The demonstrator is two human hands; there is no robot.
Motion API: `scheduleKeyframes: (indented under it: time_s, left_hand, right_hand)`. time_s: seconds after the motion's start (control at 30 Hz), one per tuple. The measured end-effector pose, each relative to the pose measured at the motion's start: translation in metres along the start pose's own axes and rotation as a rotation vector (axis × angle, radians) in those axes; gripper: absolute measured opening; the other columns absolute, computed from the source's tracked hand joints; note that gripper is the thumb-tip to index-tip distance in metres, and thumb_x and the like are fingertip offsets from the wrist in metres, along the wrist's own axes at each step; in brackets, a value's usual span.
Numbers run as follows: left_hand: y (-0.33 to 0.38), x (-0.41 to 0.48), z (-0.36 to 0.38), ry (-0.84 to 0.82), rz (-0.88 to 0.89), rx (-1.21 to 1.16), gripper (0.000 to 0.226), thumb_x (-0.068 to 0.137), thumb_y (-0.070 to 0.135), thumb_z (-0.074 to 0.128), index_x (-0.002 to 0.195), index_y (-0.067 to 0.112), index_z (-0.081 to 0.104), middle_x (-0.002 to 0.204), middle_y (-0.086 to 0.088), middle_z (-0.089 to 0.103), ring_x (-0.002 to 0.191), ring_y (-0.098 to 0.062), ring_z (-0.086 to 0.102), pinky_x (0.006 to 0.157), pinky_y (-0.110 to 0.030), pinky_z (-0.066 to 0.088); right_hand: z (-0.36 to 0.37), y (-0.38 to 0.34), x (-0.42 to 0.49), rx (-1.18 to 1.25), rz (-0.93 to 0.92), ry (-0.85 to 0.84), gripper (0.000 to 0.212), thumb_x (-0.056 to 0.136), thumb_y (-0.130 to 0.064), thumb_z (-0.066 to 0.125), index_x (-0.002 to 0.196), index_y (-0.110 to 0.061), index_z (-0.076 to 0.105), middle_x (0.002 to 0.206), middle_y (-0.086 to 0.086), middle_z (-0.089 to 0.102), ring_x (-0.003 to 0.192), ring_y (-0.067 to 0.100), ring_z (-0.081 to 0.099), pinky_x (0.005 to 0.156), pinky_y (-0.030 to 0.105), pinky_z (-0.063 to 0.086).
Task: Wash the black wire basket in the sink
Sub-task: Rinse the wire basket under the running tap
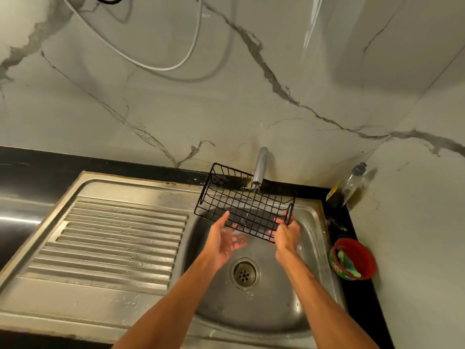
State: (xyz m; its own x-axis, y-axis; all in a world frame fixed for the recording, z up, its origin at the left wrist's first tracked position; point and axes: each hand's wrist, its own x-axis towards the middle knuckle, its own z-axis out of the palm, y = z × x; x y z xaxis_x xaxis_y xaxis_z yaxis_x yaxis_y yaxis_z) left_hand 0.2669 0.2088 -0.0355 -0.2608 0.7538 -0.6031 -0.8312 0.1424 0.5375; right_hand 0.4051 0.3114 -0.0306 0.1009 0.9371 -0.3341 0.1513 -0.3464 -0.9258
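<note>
Evidently this is the rinsing step: the basket (245,210) hangs tilted under the tap (260,165), above the sink (310,263). The right hand (286,235) grips its near corner, while the left hand (225,244) lies open, fingertips touching the front edge. Next, I'd guess, it needs turning and rubbing.

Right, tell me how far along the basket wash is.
Done: the black wire basket is over the sink, under the faucet. In hand: the right hand grips its right end, the left hand lies open against its near edge; running water I cannot confirm. Left: no suds show, and the green scrubber sits in the red tub on the counter, so scrubbing and rinsing likely remain.
</note>
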Motion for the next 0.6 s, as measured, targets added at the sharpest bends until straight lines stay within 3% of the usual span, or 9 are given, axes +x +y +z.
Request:
scheduleKeyframes:
  time_s: [0.1, 0.2, 0.33, 0.43, 0.6]
  left_hand:
    - [0.014, -0.008, -0.030, -0.010, -0.063, 0.091, 0.094, 0.081, 0.059, 0.073, 0.155, 0.019, 0.031, 0.148, -0.026, 0.045, 0.126, -0.051, 0.053, 0.108, -0.064, 0.042]
    - [0.036, -0.014, -0.057, 0.030, 0.034, 0.212, 0.118, 0.053, 0.066, 0.085, 0.155, 0.034, 0.035, 0.152, -0.020, 0.044, 0.127, -0.043, 0.055, 0.106, -0.063, 0.045]
    - [0.073, -0.017, -0.056, -0.059, 0.064, 0.493, 0.095, 0.058, 0.060, 0.084, 0.141, 0.026, 0.052, 0.138, -0.008, 0.061, 0.124, -0.031, 0.060, 0.102, -0.058, 0.049]
    - [0.078, -0.015, -0.037, -0.055, 0.047, 0.685, 0.072, 0.069, 0.037, 0.083, 0.134, 0.017, 0.058, 0.120, -0.010, 0.072, 0.111, -0.027, 0.068, 0.090, -0.046, 0.055]
    - [0.068, -0.006, -0.030, -0.010, 0.184, 0.674, 0.055, 0.074, -0.003, 0.067, 0.125, 0.018, 0.063, 0.118, -0.008, 0.074, 0.120, -0.035, 0.064, 0.105, -0.056, 0.048]
  right_hand:
    - [-0.012, 0.006, 0.006, -0.042, 0.094, -0.029, 0.033, 0.098, -0.003, 0.042, 0.120, -0.022, 0.058, 0.118, 0.007, 0.066, 0.092, 0.034, 0.070, 0.071, 0.045, 0.060]
    - [-0.026, 0.007, 0.014, -0.089, 0.077, -0.090, 0.030, 0.101, -0.006, 0.041, 0.118, -0.022, 0.059, 0.120, 0.006, 0.067, 0.091, 0.034, 0.071, 0.074, 0.048, 0.060]
    - [-0.040, 0.006, 0.022, -0.169, -0.002, -0.208, 0.036, 0.103, -0.009, 0.041, 0.132, -0.024, 0.058, 0.119, 0.000, 0.069, 0.080, 0.028, 0.074, 0.064, 0.039, 0.059]
    - [-0.045, 0.009, 0.023, -0.167, -0.043, -0.294, 0.033, 0.104, -0.009, 0.043, 0.127, -0.025, 0.060, 0.118, 0.000, 0.070, 0.080, 0.026, 0.075, 0.060, 0.033, 0.056]
    - [-0.042, 0.008, 0.027, -0.155, 0.014, -0.296, 0.027, 0.099, -0.017, 0.057, 0.122, -0.031, 0.062, 0.127, 0.005, 0.066, 0.103, 0.025, 0.068, 0.085, 0.042, 0.058]
